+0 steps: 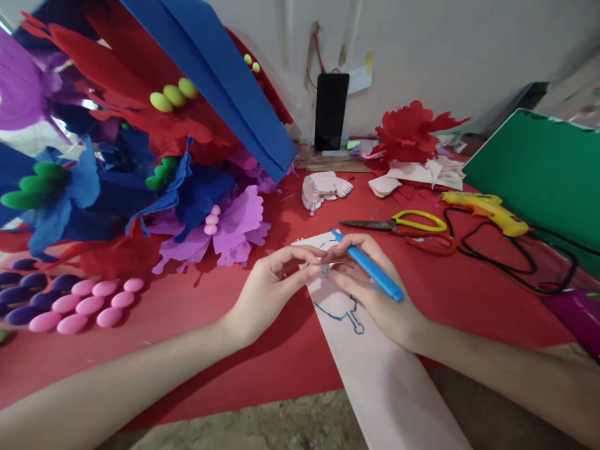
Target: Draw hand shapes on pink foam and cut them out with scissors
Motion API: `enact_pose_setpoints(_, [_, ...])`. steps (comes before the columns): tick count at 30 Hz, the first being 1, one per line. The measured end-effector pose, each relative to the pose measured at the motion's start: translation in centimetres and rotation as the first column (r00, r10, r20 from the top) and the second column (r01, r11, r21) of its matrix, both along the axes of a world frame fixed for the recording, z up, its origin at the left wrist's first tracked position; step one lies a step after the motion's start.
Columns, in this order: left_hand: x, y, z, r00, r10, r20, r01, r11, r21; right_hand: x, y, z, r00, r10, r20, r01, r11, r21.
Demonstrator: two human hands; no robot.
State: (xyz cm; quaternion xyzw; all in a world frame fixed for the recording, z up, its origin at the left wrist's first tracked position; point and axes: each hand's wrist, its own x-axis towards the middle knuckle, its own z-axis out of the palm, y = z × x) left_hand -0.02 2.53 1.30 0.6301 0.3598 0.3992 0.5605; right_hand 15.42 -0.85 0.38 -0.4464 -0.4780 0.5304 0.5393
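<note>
Pinching a small bluish piece [324, 269] narrowly between the fingertips of left hand [265, 294] and right hand [382, 297], curled toward each other. Also holding a blue marker [376, 273] slantwise in the right. Arching over a pale paper strip [384, 381] on a red table [290, 362], reaching in from near left and near right.

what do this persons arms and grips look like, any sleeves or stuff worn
The left forearm and right forearm are slim and bare, with no sleeve, watch or bracelet in view. The left grip and right grip are ungloved hands; no rings show, though some fingers are partly hidden.
</note>
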Motion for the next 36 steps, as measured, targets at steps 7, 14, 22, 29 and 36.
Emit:
enact_pose_setpoints(7, [-0.2, 0.0, -0.8, 0.957, -0.056, -0.284, 0.128, 0.962, 0.242, 0.1, 0.1, -0.6, 0.98, -0.125, 0.156, 0.107, 0.988, 0.114])
enact_pose_setpoints(14, [-1.5, 0.8, -0.5, 0.855, -0.08, -0.512, 0.35, 0.818, 0.457, 0.5, -0.1, 0.0, 0.975, -0.192, 0.11, 0.173, 0.971, 0.164])
enact_pose_setpoints(22, [-1.1, 1.0, -0.3, 0.752, -0.123, -0.647, 0.476, 0.781, 0.405, 0.8, -0.4, 0.2, 0.931, -0.272, 0.242, 0.206, 0.942, 0.264])
enact_pose_setpoints(29, [-0.9, 1.4, 0.4, 0.953, -0.082, -0.291, 0.104, 0.993, 0.062, 1.0, -1.2, -0.2, 0.868, -0.286, 0.405, 0.101, 0.901, 0.421])
enact_pose_setpoints(36, [-0.5, 1.6, -0.2, 0.977, 0.082, 0.195, -0.008, 0.936, -0.353, 0.9, -1.3, -0.1, 0.824, -0.299, 0.482, -0.178, 0.67, 0.72])
